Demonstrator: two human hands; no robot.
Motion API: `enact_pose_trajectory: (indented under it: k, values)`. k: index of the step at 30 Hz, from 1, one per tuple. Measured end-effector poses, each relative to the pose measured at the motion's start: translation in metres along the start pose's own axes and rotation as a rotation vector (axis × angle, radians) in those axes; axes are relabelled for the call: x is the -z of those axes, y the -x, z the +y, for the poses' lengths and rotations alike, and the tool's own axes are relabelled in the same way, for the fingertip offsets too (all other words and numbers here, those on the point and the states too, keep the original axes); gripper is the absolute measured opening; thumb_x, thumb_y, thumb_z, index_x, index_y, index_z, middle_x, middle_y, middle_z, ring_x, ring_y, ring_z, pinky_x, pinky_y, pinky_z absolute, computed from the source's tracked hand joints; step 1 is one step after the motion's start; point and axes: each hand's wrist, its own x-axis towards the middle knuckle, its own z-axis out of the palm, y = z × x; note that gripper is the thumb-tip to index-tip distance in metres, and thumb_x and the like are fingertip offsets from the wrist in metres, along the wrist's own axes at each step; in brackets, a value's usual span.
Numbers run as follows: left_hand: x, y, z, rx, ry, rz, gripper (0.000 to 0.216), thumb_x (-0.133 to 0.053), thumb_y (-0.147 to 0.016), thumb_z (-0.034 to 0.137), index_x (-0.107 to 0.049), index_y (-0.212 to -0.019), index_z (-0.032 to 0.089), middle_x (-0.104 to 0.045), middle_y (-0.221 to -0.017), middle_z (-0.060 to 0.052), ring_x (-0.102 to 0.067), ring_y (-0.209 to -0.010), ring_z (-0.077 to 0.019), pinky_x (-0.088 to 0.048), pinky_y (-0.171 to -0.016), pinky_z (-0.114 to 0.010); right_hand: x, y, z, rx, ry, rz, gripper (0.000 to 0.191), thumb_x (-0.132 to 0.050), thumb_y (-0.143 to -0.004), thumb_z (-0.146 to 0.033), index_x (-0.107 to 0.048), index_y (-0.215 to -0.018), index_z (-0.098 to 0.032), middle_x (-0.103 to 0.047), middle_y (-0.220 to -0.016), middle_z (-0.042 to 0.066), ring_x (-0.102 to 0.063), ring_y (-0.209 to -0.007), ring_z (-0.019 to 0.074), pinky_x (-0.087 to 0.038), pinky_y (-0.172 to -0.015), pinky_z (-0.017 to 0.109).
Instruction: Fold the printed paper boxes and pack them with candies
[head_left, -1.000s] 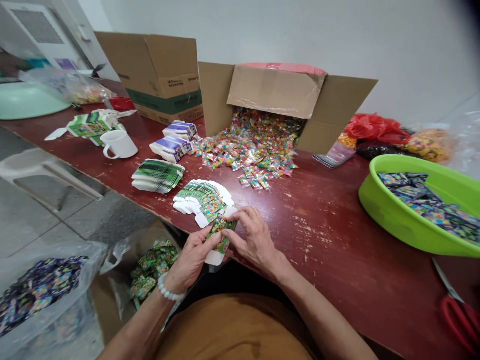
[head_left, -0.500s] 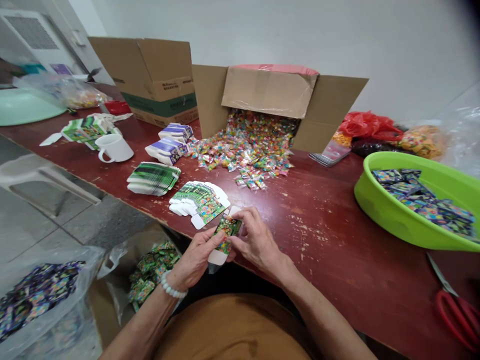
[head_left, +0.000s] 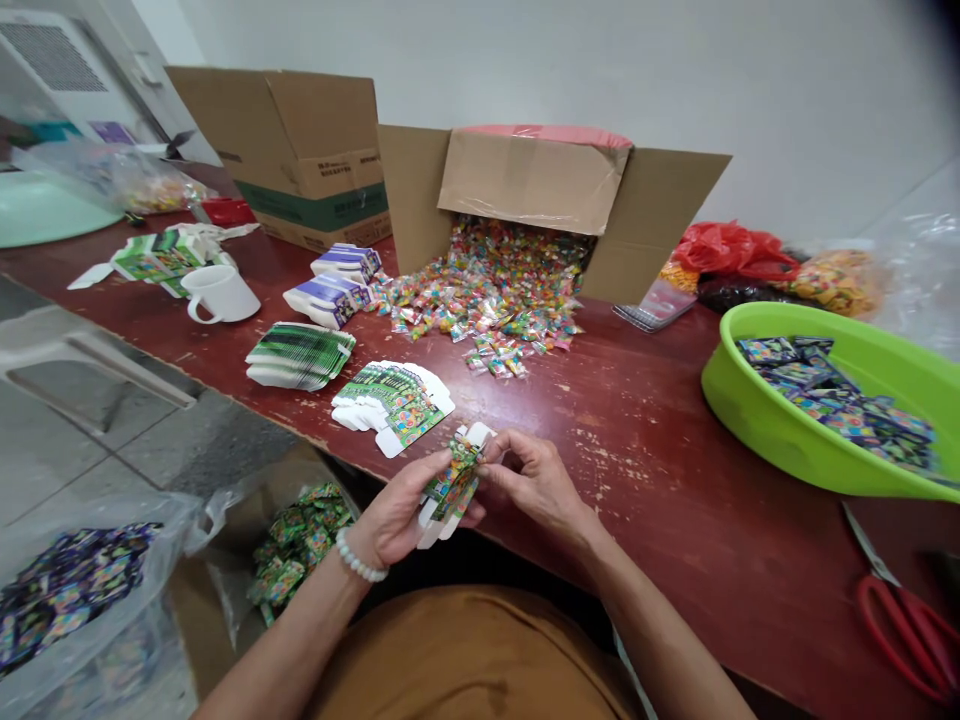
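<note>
My left hand (head_left: 409, 505), with a beaded bracelet at the wrist, is closed around a small green printed candy box (head_left: 455, 480) at the table's front edge. White end flaps of the box stick out at both ends. The fingers of my right hand (head_left: 529, 480) pinch together at the box's upper right end; whether they grip the flap or something small there is hidden. Just beyond lies a fanned stack of flat green cartons (head_left: 401, 400). Another stack of green cartons (head_left: 300, 355) stands farther left.
Small wrapped candies (head_left: 495, 290) spill from an open cardboard box (head_left: 532, 185). A green basin (head_left: 787, 450) with dark packets and red-handled scissors (head_left: 900, 620) are at right. At left stand a white mug (head_left: 225, 294) and purple cartons (head_left: 330, 298). Bags of packets (head_left: 75, 590) sit below.
The flat-looking box has opened out into shape in my left hand. My right hand has shifted slightly down and right, its fingers now pinched at the box's end. The view has moved slightly.
</note>
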Motion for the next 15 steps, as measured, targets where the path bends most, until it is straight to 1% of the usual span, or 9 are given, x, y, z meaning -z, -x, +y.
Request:
enact_pose_trajectory:
  k: [1, 3, 6, 8, 9, 10, 11, 12, 15]
  values:
    - [0.001, -0.003, -0.001, -0.085, -0.098, 0.047, 0.04, -0.07, -0.08, 0.043, -0.065, -0.109, 0.015, -0.073, -0.092, -0.009, -0.068, -0.069, -0.0201, -0.057, -0.073, -0.039, 0.002, 0.001, 0.001, -0.021, -0.022, -0.012, 0.013, -0.067, -0.082, -0.027, -0.059, -0.075, -0.02, -0.062, -0.071, -0.002, -0.054, -0.063, 0.0122, -0.043, -0.062, 0.024]
    - [0.003, -0.009, -0.002, -0.29, -0.413, 0.189, 0.035, -0.067, -0.082, 0.041, -0.066, -0.106, 0.016, -0.073, -0.092, -0.008, -0.067, -0.075, -0.021, -0.055, -0.077, -0.038, 0.005, 0.003, 0.004, -0.046, -0.036, -0.027, 0.012, -0.067, -0.082, -0.028, -0.059, -0.077, -0.02, -0.061, -0.072, -0.002, -0.054, -0.066, 0.0123, -0.043, -0.064, 0.024]
    - [0.005, -0.013, 0.0, -0.546, -0.975, 0.476, 0.033, -0.063, -0.083, 0.038, -0.066, -0.107, 0.017, -0.072, -0.094, -0.009, -0.065, -0.087, -0.0258, -0.051, -0.087, -0.042, 0.009, 0.004, 0.009, -0.074, 0.0, -0.037, 0.01, -0.066, -0.082, -0.027, -0.06, -0.079, -0.019, -0.063, -0.077, -0.001, -0.055, -0.069, 0.0128, -0.043, -0.065, 0.025]
    - [0.004, -0.011, 0.004, -0.719, -1.179, 0.648, 0.036, -0.06, -0.084, 0.036, -0.065, -0.114, 0.017, -0.071, -0.106, -0.012, -0.062, -0.101, -0.0297, -0.045, -0.096, -0.047, 0.01, 0.005, 0.01, -0.098, 0.039, -0.017, 0.01, -0.066, -0.081, -0.026, -0.06, -0.079, -0.019, -0.064, -0.078, 0.0, -0.054, -0.067, 0.0122, -0.042, -0.063, 0.024]
    - [0.003, -0.008, 0.006, -0.787, -1.197, 0.696, 0.036, -0.058, -0.085, 0.036, -0.065, -0.115, 0.018, -0.07, -0.111, -0.013, -0.06, -0.107, -0.0304, -0.043, -0.099, -0.048, 0.01, 0.005, 0.01, -0.111, 0.054, -0.003, 0.009, -0.066, -0.08, -0.026, -0.061, -0.079, -0.019, -0.064, -0.076, 0.0, -0.053, -0.064, 0.0116, -0.041, -0.061, 0.024]
    - [0.002, -0.005, 0.009, -0.806, -1.167, 0.685, 0.035, -0.056, -0.086, 0.038, -0.066, -0.113, 0.018, -0.069, -0.113, -0.013, -0.059, -0.109, -0.0301, -0.043, -0.1, -0.047, 0.009, 0.005, 0.01, -0.123, 0.061, 0.015, 0.008, -0.066, -0.08, -0.026, -0.062, -0.081, -0.019, -0.063, -0.075, -0.001, -0.052, -0.062, 0.0111, -0.04, -0.059, 0.024]
    - [0.0, -0.001, 0.012, -0.763, -1.094, 0.607, 0.034, -0.054, -0.088, 0.041, -0.067, -0.11, 0.019, -0.07, -0.112, -0.012, -0.06, -0.109, -0.0291, -0.044, -0.098, -0.044, 0.008, 0.005, 0.008, -0.131, 0.057, 0.033, 0.008, -0.066, -0.08, -0.026, -0.063, -0.084, -0.019, -0.064, -0.074, -0.001, -0.051, -0.06, 0.0108, -0.04, -0.058, 0.023]
    - [-0.001, 0.004, 0.014, -0.658, -0.99, 0.471, 0.034, -0.053, -0.089, 0.044, -0.068, -0.106, 0.019, -0.071, -0.108, -0.011, -0.062, -0.105, -0.0275, -0.047, -0.094, -0.041, 0.006, 0.005, 0.006, -0.132, 0.042, 0.048, 0.01, -0.065, -0.08, -0.026, -0.064, -0.087, -0.019, -0.064, -0.074, -0.001, -0.052, -0.06, 0.0108, -0.041, -0.058, 0.023]
    - [-0.002, 0.013, 0.017, -0.172, -0.607, -0.086, 0.042, -0.057, -0.085, 0.055, -0.069, -0.099, 0.018, -0.072, -0.097, -0.01, -0.068, -0.082, -0.0225, -0.053, -0.073, -0.033, -0.002, 0.006, -0.003, -0.107, 0.008, 0.043, 0.01, -0.063, -0.082, -0.025, -0.065, -0.089, -0.019, -0.067, -0.077, 0.0, -0.057, -0.066, 0.0122, -0.045, -0.062, 0.024]
